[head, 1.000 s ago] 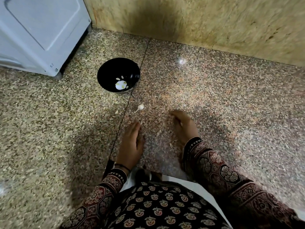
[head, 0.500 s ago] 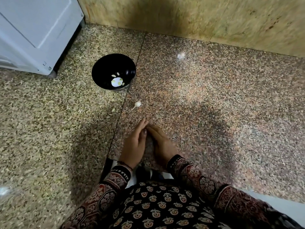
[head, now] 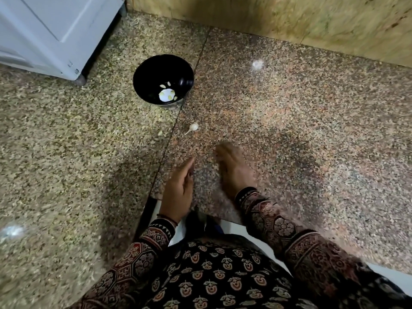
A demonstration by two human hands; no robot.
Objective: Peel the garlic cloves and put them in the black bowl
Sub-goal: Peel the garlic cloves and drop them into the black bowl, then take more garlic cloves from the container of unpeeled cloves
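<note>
One clove [head: 193,127] waits just my side of the bowl [head: 153,70], while my left grip [head: 178,190] and right grip [head: 234,170], touching a moment ago, have parted, both released and empty, so it's likely next.

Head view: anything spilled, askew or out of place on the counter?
One garlic piece, stalk attached, lies loose on the counter, outside the black bowl, with a pale scrap beside it. The bowl sits upright, cloves inside.
</note>
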